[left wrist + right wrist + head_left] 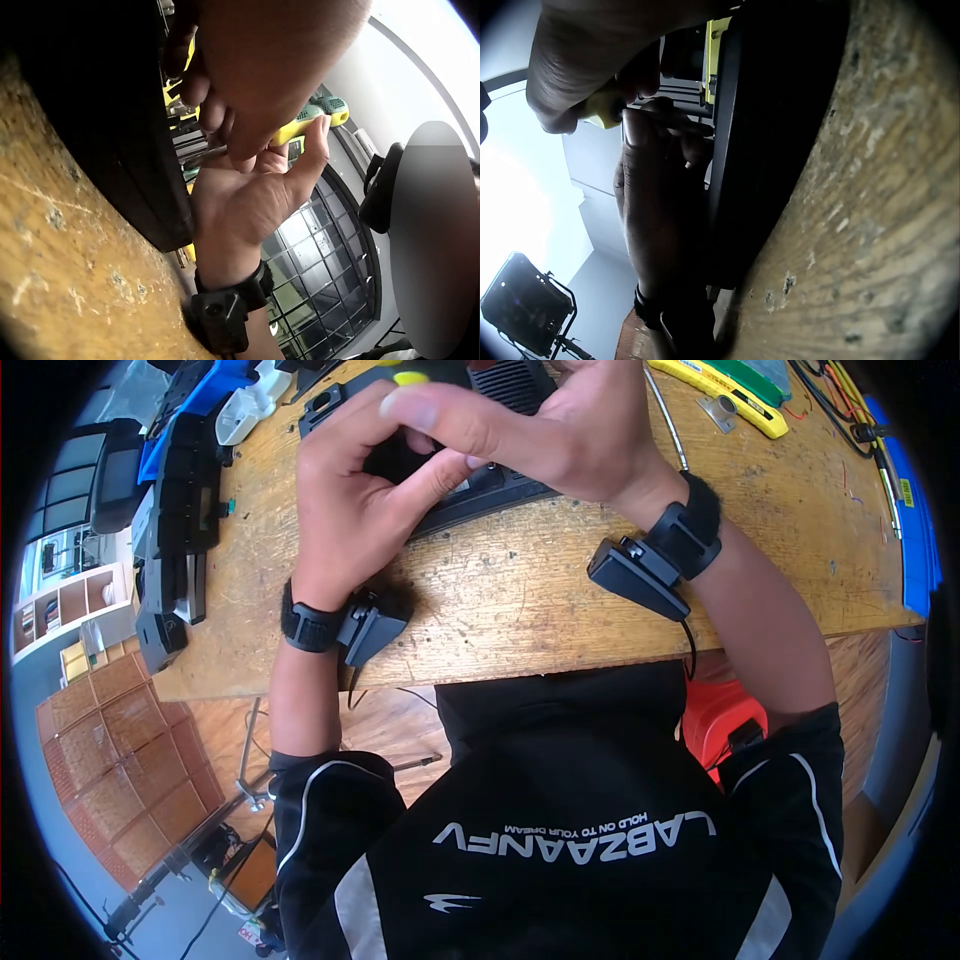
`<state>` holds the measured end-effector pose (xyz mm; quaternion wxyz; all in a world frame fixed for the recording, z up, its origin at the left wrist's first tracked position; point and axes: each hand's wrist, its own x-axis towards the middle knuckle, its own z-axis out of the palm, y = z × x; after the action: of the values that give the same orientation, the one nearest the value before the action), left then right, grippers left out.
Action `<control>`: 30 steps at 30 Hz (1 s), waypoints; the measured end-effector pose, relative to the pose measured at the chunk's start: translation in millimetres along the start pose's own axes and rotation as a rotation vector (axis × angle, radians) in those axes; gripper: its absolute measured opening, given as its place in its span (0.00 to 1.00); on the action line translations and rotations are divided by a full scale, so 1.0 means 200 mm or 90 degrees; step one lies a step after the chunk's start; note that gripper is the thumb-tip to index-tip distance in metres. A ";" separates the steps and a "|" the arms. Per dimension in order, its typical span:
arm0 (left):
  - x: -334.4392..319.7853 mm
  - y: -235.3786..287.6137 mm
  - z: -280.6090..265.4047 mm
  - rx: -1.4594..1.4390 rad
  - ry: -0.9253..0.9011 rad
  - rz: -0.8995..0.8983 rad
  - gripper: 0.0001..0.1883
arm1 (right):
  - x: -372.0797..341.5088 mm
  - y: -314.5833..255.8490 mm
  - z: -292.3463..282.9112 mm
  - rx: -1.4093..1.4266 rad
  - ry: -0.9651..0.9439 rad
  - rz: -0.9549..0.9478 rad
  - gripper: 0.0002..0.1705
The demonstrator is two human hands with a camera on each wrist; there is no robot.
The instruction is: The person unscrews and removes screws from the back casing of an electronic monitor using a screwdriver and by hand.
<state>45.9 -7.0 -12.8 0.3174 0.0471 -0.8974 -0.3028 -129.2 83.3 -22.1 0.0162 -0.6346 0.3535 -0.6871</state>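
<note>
Gripping a yellow-green screwdriver (304, 122), the right hand (570, 445) is at a black case (488, 502); the left hand (355, 510) pinches the shaft (681, 122).

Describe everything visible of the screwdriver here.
The screwdriver has a rounded yellow-and-green handle, seemingly plastic or rubber, gripped by the right hand. Its slim, metal-looking shaft points toward the black device, with fingers of the left hand curled around that shaft. Whether its tip touches the device cannot be made out.
</note>
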 end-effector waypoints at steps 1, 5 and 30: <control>0.01 -0.02 0.00 -0.013 0.003 0.052 0.11 | 0.01 -0.03 -0.01 -0.011 -0.027 0.020 0.20; 0.01 0.04 0.00 0.015 -0.030 -0.010 0.10 | -0.01 0.00 0.07 0.016 0.066 0.034 0.20; -0.08 -0.10 -0.05 0.017 -0.045 -0.045 0.10 | -0.02 0.03 0.02 -0.008 0.009 -0.015 0.25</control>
<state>61.7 -24.4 -26.9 0.2743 0.0722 -0.9099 -0.3029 -126.4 79.4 -28.7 0.0014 -0.6340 0.3503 -0.6895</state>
